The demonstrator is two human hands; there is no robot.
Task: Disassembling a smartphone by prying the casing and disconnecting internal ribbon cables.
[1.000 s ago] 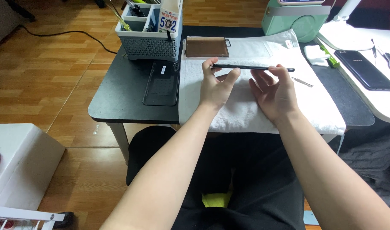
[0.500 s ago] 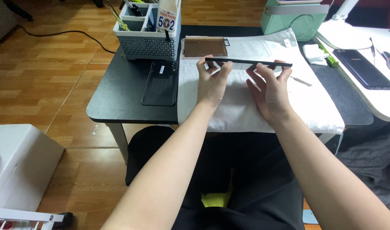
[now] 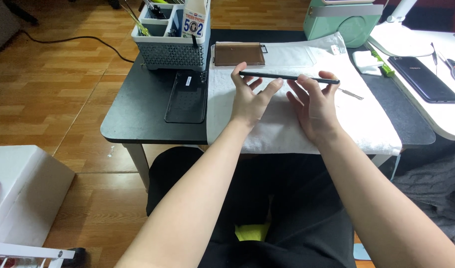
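Both hands meet at the frame's centre over a white cloth [image 3: 297,124] spread on the black tabletop [image 3: 138,114]. The left hand [image 3: 250,99] and right hand [image 3: 314,106] each pinch 1 end of a thin black flat slab, seen edge-on [image 3: 287,77]; its long axis runs left-right, level. Open cloth lies below. Farther up: a brown rectangular tray [image 3: 239,53], a grey basket [image 3: 170,49].

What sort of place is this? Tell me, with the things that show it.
Probably a small phone repair bench at home or in a shop: both hands hold a thin dark phone edge-on over a white cloth on a low black table, beside a grey tool basket and another phone.
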